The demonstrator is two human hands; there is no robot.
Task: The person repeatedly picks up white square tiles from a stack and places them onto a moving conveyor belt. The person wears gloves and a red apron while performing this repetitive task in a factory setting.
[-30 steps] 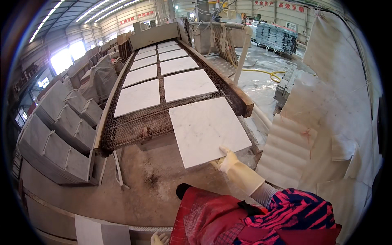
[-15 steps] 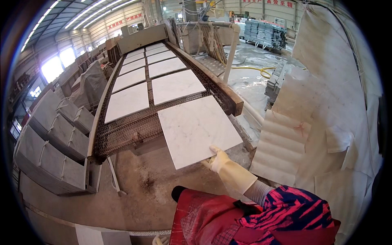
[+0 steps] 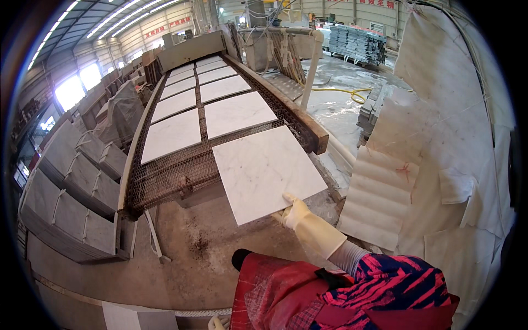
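Observation:
My right hand (image 3: pixel 300 215), in a cream rubber glove, is closed on the near edge of a square white marble tile (image 3: pixel 268 173), thumb on top and fingers underneath. The far part of this tile reaches the near right end of a mesh conveyor belt (image 3: pixel 165 181); whether it touches the belt I cannot tell. Two rows of similar white tiles (image 3: pixel 239 114) lie flat on the belt, running away from me. Only a bit of my left hand (image 3: pixel 218 323), also gloved, shows at the bottom edge, beside my red apron (image 3: pixel 269 291). Its grip is hidden.
Strapped stacks of grey slabs (image 3: pixel 71 203) stand left of the conveyor. A wooden rail (image 3: pixel 308 132) borders the belt's right side. Pale sheeting (image 3: pixel 440 137) hangs on the right. At the lower left is a white block (image 3: pixel 137 318). A yellow hose (image 3: pixel 352 94) lies on the wet floor.
The held tile has shifted very slightly away from me, still in my right hand. My left hand has moved a little to the right at the bottom edge.

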